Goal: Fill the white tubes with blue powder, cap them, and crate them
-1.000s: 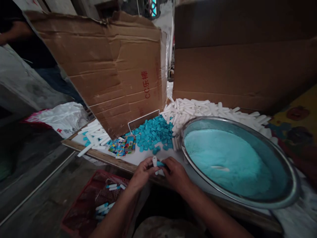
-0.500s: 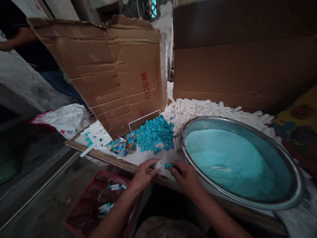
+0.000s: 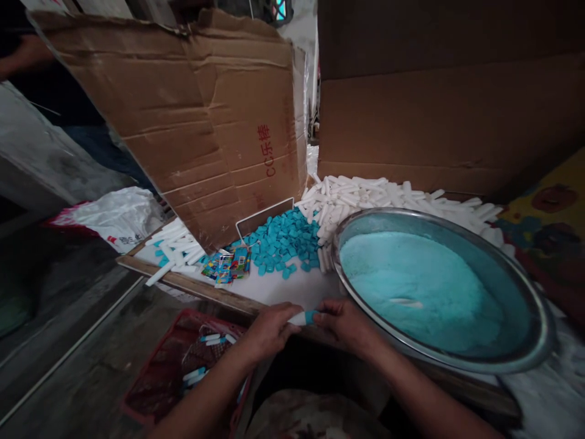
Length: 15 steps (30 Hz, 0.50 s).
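My left hand (image 3: 271, 329) is closed round a white plastic tube (image 3: 298, 319) that points to the right. A blue cap (image 3: 311, 317) sits at the tube's right end, pinched by my right hand (image 3: 342, 323); how far it is pushed on I cannot tell. Both hands are over the table's front edge. Beyond them lies a heap of loose blue caps (image 3: 287, 238). Just right of my right hand stands a wide metal basin (image 3: 336, 256) with pale blue powder (image 3: 411, 280) in it.
White tubes (image 3: 365, 192) are piled behind the basin, more (image 3: 178, 244) at the table's left corner. Printed wrappers (image 3: 228, 266) lie near the front edge. Cardboard sheets (image 3: 183, 122) stand behind. A red basket (image 3: 155, 372) with capped tubes is below left. Another person (image 3: 50, 79) stands far left.
The tube and the blue cap, apart before, have come together end to end. My hands have moved closer to each other and slightly lower in view.
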Tool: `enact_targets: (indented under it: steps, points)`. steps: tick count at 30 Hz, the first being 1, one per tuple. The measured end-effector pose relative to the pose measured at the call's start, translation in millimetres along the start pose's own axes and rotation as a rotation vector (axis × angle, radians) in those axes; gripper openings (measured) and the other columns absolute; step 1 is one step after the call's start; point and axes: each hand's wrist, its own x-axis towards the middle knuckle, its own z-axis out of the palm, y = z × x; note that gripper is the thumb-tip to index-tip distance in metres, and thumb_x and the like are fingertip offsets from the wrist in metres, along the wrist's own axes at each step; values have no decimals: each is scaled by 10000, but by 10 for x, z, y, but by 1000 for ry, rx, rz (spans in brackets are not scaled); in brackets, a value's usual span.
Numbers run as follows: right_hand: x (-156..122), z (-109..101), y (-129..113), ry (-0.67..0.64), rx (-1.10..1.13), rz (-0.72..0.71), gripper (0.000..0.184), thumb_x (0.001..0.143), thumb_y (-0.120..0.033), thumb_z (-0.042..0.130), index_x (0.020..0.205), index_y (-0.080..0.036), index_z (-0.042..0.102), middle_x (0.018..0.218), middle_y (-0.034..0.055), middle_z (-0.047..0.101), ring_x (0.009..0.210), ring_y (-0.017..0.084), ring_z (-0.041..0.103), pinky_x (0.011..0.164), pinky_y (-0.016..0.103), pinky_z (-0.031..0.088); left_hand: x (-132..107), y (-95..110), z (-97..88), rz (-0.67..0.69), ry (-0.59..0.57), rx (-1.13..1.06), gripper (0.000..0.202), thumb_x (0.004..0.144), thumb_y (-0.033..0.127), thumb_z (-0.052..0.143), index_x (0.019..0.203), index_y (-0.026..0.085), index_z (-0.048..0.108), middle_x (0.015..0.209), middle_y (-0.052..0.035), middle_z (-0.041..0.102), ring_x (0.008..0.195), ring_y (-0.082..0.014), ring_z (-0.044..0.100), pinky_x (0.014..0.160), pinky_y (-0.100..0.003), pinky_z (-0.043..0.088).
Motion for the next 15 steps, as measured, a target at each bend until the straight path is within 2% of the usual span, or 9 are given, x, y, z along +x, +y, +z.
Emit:
enact_targets:
  steps: [2, 3, 5, 7, 9, 11, 15]
  points:
    - [-20, 30, 22, 61, -150, -138, 93, 705, -205, 511, 724, -158, 589, 579, -12, 567, 536, 125, 508, 520, 234, 400, -12, -7, -11, -36, -37, -167, 202, 776, 258, 488, 922, 173, 599, 830, -21, 598, 792, -180, 534, 722, -244, 392]
    - [-42, 43, 33, 97, -249, -237, 148, 704, -172, 505, 812, -151, 605, 691, 23, 615, 641, 150, 549, 593, 254, 428, -16, -4, -22, -52, -56, -242, 194, 775, 279, 490, 894, 167, 596, 800, -6, 588, 767, -170, 525, 705, -233, 389]
    - [-103, 58, 59, 140, -476, -425, 302, 721, -101, 465, 992, -145, 590, 873, 79, 637, 800, 183, 564, 699, 290, 437, -20, 15, -46, -73, -93, -334, 209, 778, 323, 489, 854, 159, 594, 750, 16, 563, 730, -155, 503, 674, -216, 379]
    - [-169, 53, 83, 124, -708, -543, 386, 736, -35, 399, 1068, -146, 562, 905, 96, 630, 812, 188, 559, 704, 297, 430, -18, 41, -58, -89, -117, -330, 217, 766, 351, 512, 799, 155, 598, 697, 32, 539, 686, -140, 478, 631, -199, 363]
    - [-222, 31, 95, 80, -911, -596, 383, 732, -1, 380, 1026, -148, 575, 862, 89, 626, 765, 185, 554, 667, 286, 414, -7, 65, -46, -111, -141, -249, 196, 733, 346, 568, 749, 154, 602, 643, 44, 519, 638, -128, 455, 580, -189, 335]
    - [-249, 8, 90, 24, -1050, -600, 306, 734, -16, 410, 937, -155, 592, 814, 75, 619, 714, 178, 548, 623, 274, 389, 12, 76, -15, -107, -168, -158, 161, 699, 313, 622, 729, 155, 609, 629, 46, 528, 620, -125, 456, 559, -189, 314]
    - [-244, 8, 72, -59, -1138, -511, 226, 726, -34, 434, 837, -153, 591, 743, 66, 608, 654, 175, 544, 559, 267, 345, 42, 62, 55, -36, -213, -92, 124, 688, 252, 650, 781, 172, 638, 698, 22, 606, 666, -150, 513, 599, -202, 339]
